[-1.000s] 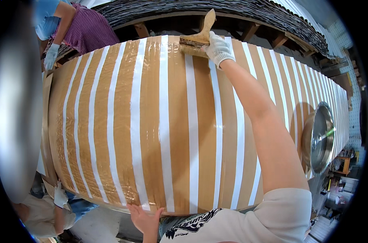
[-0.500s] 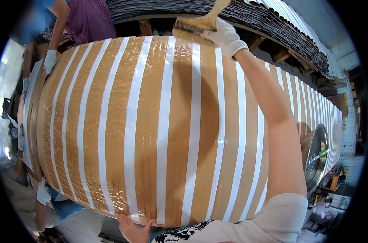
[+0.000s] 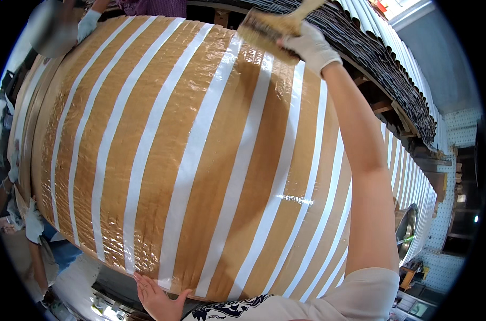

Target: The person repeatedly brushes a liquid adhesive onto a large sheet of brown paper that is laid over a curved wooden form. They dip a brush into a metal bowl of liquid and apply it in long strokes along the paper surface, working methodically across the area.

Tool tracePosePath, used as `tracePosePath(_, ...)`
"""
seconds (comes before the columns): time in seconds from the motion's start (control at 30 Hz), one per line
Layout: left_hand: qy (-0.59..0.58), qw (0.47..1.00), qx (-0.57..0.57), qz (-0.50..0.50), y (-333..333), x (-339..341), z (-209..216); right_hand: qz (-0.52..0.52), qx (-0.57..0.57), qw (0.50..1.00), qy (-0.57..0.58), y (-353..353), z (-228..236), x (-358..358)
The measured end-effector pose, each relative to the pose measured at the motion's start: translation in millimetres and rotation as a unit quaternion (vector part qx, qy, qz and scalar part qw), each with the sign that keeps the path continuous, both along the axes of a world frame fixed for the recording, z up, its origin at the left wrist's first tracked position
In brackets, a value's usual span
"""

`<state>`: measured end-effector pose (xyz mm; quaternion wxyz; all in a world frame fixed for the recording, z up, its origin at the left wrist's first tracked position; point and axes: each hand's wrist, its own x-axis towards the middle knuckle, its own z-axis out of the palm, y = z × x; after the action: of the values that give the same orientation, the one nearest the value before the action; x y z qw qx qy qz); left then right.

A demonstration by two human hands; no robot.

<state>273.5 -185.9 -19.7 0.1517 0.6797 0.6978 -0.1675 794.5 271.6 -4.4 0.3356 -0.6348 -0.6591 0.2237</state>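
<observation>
A broad table is covered by overlapping brown sheets [image 3: 200,219] with white stripes, glossy and wrinkled on the left and duller toward the right. My right hand [image 3: 313,48], in a white knit glove, is closed on a wide wooden-handled brush [image 3: 270,33]. Its bristles are at the far edge of the sheets, where the surface shines. Bare, my left hand [image 3: 158,298] lies with fingers stretched out at the near edge of the sheets. My right arm hides part of the stripes.
A metal basin [image 3: 407,227] with a green-handled item stands on the sheets at the right. Behind the far edge lies a long stack of dark layered sheets [image 3: 355,45]. At the left end, other people's gloved hands [image 3: 33,222] hold the table's edge.
The view has turned and shifted, so the sheets appear slanted. The brush stays near the far edge in my right hand. My left hand remains at the near edge.
</observation>
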Motion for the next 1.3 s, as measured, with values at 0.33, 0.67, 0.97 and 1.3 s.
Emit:
tracePosePath(0.33,-0.026,0.999,0.039,0.001,-3.9,-7.5,-6.1,-0.162,0.128,0.955,-0.215,49.6,-2.6,-37.0)
tracePosePath(0.67,-0.035,0.999,-0.009,0.003,-7.0,-16.8,-8.4,-0.192,0.004,0.934,-0.301,37.7,-13.9,-53.4)
tracePosePath(0.97,-0.027,0.999,-0.008,0.023,-11.5,-15.8,-6.9,-0.049,0.061,0.994,-0.081,-158.5,-14.1,-179.6)
tracePosePath(1.3,-0.073,0.993,0.088,0.000,-18.3,-22.4,-18.1,0.190,-0.061,0.977,-0.073,-419.7,26.8,-300.7)
